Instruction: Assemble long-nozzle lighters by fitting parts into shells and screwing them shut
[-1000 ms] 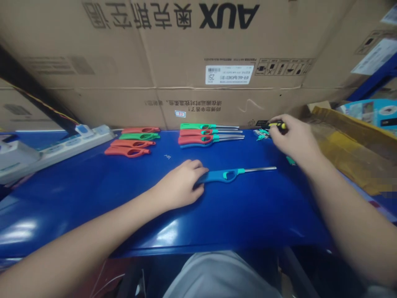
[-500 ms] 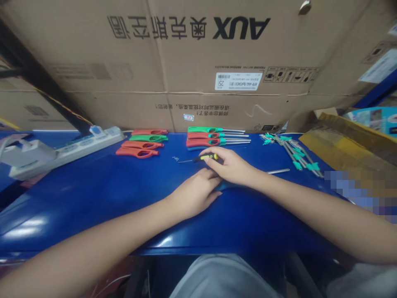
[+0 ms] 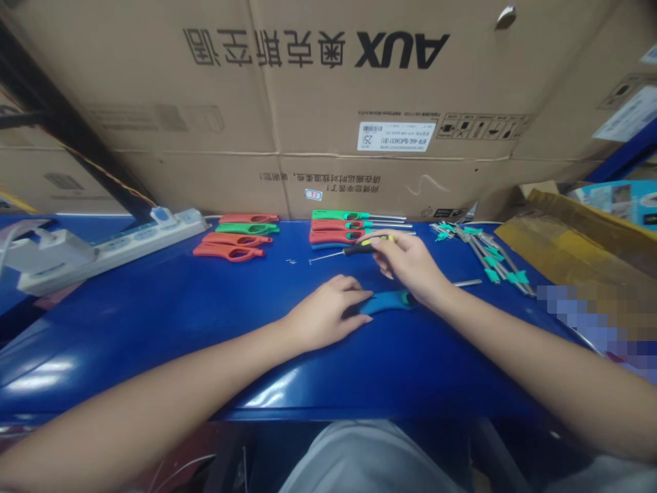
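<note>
My right hand (image 3: 408,263) is closed on the yellow-and-black handle of a screwdriver (image 3: 367,243), raised over the table. Its thin shaft points left, and a tiny screw seems to be at the tip, close to a few small screws (image 3: 291,261) on the table. My left hand (image 3: 328,311) grips the left end of a blue lighter body (image 3: 387,302) between thumb and fingers, holding it on the table. A metal tube (image 3: 468,283) extends to the right from behind my right wrist.
Red and green handle shells (image 3: 228,253) lie at the back left. Assembled lighters (image 3: 336,225) line the back centre. Tubes with green parts (image 3: 495,257) are at the right. A power strip (image 3: 113,253) stands left, a yellow bag (image 3: 544,239) right, and a large carton (image 3: 308,103) behind.
My right hand with the screwdriver has moved up and right, away from my left hand. The blue lighter body is now uncovered. My left hand has barely moved.
</note>
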Action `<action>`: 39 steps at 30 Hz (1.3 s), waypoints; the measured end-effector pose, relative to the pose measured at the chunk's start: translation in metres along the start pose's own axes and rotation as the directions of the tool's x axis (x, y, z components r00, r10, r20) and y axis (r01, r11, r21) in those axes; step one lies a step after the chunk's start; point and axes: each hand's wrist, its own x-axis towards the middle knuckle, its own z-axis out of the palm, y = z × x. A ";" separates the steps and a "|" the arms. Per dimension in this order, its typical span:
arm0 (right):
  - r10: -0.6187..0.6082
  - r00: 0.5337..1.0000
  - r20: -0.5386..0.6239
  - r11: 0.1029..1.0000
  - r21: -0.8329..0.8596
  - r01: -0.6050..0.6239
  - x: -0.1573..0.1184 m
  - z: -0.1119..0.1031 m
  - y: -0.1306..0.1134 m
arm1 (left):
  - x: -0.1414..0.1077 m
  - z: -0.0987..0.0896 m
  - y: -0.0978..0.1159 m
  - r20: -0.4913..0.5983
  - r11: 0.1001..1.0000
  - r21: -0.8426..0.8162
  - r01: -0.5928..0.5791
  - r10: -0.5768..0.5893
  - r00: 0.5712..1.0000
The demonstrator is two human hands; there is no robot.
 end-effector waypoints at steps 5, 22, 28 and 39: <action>0.135 0.970 -0.201 0.925 0.377 -0.051 -0.008 -0.027 -0.001 | 0.001 0.004 -0.007 -0.043 0.996 -0.058 -0.065 0.062 0.997; 0.333 0.940 -0.078 0.780 0.582 -0.228 -0.005 -0.043 -0.004 | 0.006 0.005 0.006 -0.199 0.812 -0.568 0.133 -0.292 0.935; 0.327 0.942 -0.074 0.785 0.577 -0.227 -0.008 -0.038 -0.005 | 0.004 0.001 0.015 -0.241 0.804 -0.583 0.117 -0.308 0.920; 0.309 0.948 -0.077 0.777 0.595 -0.205 -0.011 -0.033 0.000 | 0.004 -0.004 0.013 -0.431 0.946 -0.292 -0.144 0.005 0.902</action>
